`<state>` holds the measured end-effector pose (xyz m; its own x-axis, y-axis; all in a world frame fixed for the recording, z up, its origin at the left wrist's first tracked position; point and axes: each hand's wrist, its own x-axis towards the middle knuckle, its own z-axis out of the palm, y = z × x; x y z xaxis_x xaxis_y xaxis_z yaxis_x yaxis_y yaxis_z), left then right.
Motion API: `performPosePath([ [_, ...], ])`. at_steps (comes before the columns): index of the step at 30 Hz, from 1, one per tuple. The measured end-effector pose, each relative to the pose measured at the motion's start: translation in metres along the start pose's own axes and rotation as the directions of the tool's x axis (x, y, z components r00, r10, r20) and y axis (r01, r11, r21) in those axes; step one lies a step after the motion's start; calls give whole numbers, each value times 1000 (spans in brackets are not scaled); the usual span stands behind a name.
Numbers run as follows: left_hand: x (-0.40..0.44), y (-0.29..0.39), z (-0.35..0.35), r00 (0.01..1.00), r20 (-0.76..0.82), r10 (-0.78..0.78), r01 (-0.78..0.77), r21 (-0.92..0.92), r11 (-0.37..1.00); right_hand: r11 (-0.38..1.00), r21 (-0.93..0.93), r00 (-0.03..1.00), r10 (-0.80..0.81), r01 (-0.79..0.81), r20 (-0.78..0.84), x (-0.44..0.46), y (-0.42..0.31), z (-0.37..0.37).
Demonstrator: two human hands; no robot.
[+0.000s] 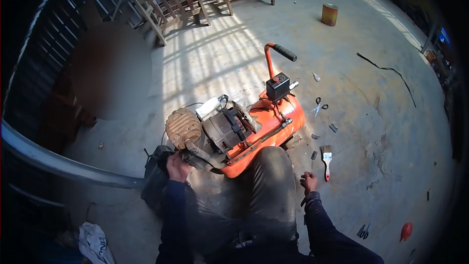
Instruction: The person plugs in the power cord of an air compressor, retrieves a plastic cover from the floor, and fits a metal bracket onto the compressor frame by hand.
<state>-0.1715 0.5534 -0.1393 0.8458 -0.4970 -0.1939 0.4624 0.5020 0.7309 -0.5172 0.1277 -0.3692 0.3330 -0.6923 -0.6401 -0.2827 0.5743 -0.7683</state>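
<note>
An orange air compressor (291, 112) lies in front of me, its dusty pump head (183, 128) toward the left and its motor (221, 131) mid-tank. My left hand (177, 167) is at the low end of the pump, beside a black bulky object (155, 166). Its fingers are curled there, partly hidden; what they grip is unclear. My right hand (309, 182) is held off the tank, by my knee, with fingers curled together. Anything inside them is too small to make out. Just right of it, a paintbrush (327, 161) lies on the floor.
Scissors (319, 106), more dark-handled scissors (363, 231), small black pieces (333, 128) and a red object (406, 231) lie to the right. Farther off are a rusty can (330, 14), a black strip (386, 68) and wooden furniture (171, 5). A metal rail (73, 164) runs along the left.
</note>
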Motion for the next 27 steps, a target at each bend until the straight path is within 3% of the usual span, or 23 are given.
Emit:
performPosePath([
  [2, 1, 3, 4, 1000, 11, -3, 3, 58, 998, 998, -47, 993, -40, 35, -109, -10, 48, -33],
  [4, -13, 8, 22, 992, -111, 62, -45, 148, 988, 997, -52, 978, -62, 53, -202, -8, 94, -65],
  [8, -17, 8, 30, 983, -161, 83, -30, 305, 952, 976, -203, 962, -132, 84, -238, -25, 88, -74],
  [10, -16, 12, 33, 982, -168, 89, -24, 355, 935, 974, -209, 970, -135, 92, -204, -22, 70, -68],
  [13, -21, 28, 37, 976, -212, -57, 134, 368, 920, 964, -229, 983, -156, 131, -94, -3, 37, -42],
  [18, -23, 46, 66, 921, -362, -144, 297, 415, 860, 949, -214, 971, -239, 232, -8, 13, -2, -9],
  [21, -15, 70, 76, 941, -234, -243, 337, 659, 672, 941, -223, 967, -255, 253, 22, 22, -25, 0],
  [22, -14, 68, 65, 937, -235, -258, 349, 650, 675, 942, -197, 962, -273, 271, 19, 28, -29, 2],
  [25, -15, 50, 34, 985, -99, -143, 170, 707, 686, 963, -113, 968, -249, 244, -32, 57, -51, 4],
  [27, -18, 40, 33, 983, -135, -128, 186, 719, 670, 952, -119, 954, -291, 282, -72, 71, -92, 22],
])
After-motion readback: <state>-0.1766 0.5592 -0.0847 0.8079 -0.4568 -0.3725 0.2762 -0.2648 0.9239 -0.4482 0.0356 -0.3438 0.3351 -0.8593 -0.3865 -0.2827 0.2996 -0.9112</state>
